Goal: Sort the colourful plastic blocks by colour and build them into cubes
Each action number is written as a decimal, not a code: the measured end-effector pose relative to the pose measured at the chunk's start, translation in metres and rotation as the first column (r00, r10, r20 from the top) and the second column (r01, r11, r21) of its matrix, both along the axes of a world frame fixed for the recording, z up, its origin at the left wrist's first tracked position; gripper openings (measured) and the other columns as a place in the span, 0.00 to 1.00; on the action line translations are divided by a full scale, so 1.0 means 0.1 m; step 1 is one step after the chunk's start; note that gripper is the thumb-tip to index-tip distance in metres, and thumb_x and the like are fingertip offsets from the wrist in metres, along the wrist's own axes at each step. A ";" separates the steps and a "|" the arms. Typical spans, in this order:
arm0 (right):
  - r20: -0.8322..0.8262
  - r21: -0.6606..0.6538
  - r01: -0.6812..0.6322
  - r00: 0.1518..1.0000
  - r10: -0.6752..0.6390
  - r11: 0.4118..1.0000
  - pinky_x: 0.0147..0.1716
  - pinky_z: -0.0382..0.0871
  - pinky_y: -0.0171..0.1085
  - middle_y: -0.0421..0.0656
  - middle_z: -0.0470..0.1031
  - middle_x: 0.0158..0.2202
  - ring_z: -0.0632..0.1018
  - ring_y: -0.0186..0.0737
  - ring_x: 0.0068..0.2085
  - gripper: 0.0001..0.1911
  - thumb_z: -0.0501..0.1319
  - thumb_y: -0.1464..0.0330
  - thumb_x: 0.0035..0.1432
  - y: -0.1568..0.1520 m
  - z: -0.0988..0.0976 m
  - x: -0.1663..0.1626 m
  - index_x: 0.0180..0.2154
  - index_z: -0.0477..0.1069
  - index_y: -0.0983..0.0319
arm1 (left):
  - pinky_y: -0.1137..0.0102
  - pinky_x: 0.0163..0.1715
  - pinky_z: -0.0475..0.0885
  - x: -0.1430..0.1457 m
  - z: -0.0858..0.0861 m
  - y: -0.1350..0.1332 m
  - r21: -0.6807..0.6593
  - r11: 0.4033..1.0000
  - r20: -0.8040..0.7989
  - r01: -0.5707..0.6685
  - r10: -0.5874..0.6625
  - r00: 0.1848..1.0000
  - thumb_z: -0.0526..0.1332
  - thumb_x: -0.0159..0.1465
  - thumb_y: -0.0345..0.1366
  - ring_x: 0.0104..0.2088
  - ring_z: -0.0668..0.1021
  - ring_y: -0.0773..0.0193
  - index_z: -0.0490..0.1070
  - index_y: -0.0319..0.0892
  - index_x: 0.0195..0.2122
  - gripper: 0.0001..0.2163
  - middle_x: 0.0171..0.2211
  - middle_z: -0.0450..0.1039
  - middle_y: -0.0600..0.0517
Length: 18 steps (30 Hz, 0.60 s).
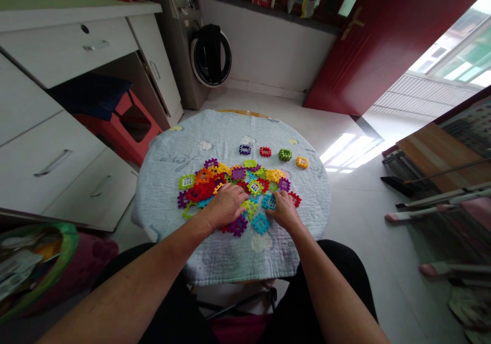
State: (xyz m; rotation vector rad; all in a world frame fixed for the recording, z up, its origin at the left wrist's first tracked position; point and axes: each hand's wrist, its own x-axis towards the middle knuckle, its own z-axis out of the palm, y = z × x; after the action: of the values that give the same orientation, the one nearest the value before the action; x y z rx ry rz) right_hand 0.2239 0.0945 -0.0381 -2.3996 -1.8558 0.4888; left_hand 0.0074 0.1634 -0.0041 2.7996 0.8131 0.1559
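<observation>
A pile of colourful plastic interlocking blocks with notched edges lies mid-table, with red blocks (201, 190) bunched on its left. My left hand (229, 204) rests palm down on the pile, fingers extended over the pieces; what lies beneath it is hidden. At the pile's right side, my right hand (284, 209) grips the edge of a blue window-patterned block (269, 202) between thumb and fingers. Just below it lies another blue block (260, 223). A purple block (238, 226) sits close to my left hand. Between the hands is a lime block with a white grid (254, 187).
Beyond the pile stand a dark purple block (245, 150), a red block (265, 152), a green stack (285, 155) and a yellow block (302, 162). A pale cloth (233, 257) covers the round table. A red stool (140, 129) and white drawers (76, 155) are left.
</observation>
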 end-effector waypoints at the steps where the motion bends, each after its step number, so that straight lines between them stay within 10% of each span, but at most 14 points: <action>1: 0.009 0.005 -0.005 1.000 0.005 1.000 0.45 0.61 0.39 0.48 0.67 0.44 0.68 0.47 0.46 0.21 0.65 0.64 0.46 0.00 0.01 -0.01 0.44 0.69 0.62 | 0.60 0.50 0.62 0.00 0.00 0.00 -0.002 1.000 0.001 -0.006 0.006 1.000 0.61 0.61 0.39 0.46 0.72 0.57 0.71 0.42 0.41 0.09 0.42 0.72 0.47; 18: 0.028 0.030 -0.014 1.000 0.013 0.999 0.45 0.61 0.41 0.49 0.68 0.44 0.67 0.49 0.46 0.22 0.63 0.67 0.46 -0.02 0.03 -0.07 0.46 0.70 0.63 | 0.60 0.50 0.63 0.01 -0.05 0.00 -0.029 0.999 0.015 -0.013 0.013 1.000 0.61 0.61 0.38 0.45 0.73 0.57 0.71 0.42 0.43 0.10 0.41 0.73 0.47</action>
State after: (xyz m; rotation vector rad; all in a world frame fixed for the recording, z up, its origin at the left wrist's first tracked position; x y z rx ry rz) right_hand 0.2170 0.0928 -0.0350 -2.3886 -1.8771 0.4274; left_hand 0.0082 0.1638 -0.0088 2.7631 0.8232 0.1665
